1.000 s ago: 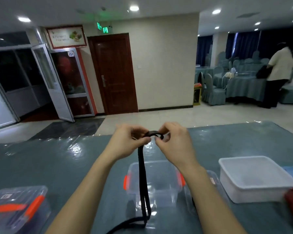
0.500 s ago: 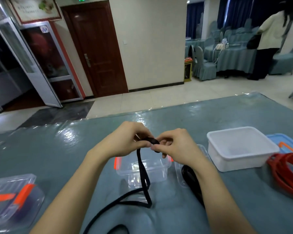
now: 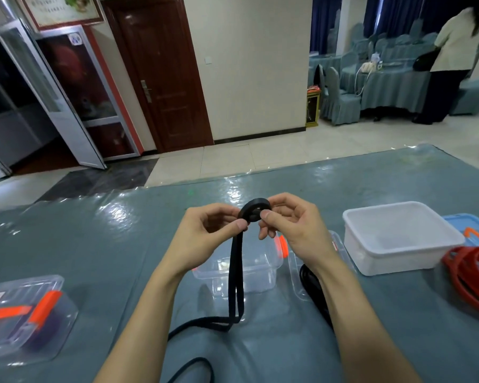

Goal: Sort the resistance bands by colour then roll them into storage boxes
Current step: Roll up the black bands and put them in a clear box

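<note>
Both left hand [image 3: 202, 239] and right hand [image 3: 296, 230] in pinch on black band [image 3: 253, 203] coil, tail off-frame

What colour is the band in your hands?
The resistance band is black; head view shows it best.

A banquet hall, by the look of it. At the far right are draped tables [image 3: 393, 87] and cloth-covered chairs [image 3: 340, 100] before dark blue curtains [image 3: 385, 15]. Pale floor tiles [image 3: 260, 158] run to a wooden door [image 3: 163, 73] at the far left.
</note>
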A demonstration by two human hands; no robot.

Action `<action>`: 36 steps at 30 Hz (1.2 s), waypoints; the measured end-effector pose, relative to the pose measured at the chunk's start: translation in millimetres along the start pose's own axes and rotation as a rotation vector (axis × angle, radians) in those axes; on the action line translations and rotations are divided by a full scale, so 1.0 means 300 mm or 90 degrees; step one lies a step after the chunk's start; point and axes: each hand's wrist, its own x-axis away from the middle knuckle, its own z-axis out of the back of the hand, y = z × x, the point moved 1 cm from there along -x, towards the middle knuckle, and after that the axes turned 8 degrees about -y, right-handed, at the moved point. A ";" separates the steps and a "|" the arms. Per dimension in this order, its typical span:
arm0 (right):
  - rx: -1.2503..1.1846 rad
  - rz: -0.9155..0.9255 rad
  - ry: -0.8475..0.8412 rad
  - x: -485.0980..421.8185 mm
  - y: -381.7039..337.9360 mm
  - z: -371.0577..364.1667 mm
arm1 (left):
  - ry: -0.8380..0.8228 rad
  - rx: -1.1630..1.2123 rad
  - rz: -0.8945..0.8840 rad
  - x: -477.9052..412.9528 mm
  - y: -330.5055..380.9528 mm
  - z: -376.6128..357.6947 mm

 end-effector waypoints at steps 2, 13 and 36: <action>-0.039 -0.007 0.007 -0.005 0.013 -0.005 | 0.015 -0.001 -0.008 0.002 0.006 0.000; -0.242 -0.079 0.037 0.017 0.063 -0.087 | 0.057 0.023 -0.015 -0.020 0.004 -0.007; 0.231 -0.048 -0.041 0.028 0.046 -0.013 | -0.095 -0.264 0.032 -0.027 0.048 0.048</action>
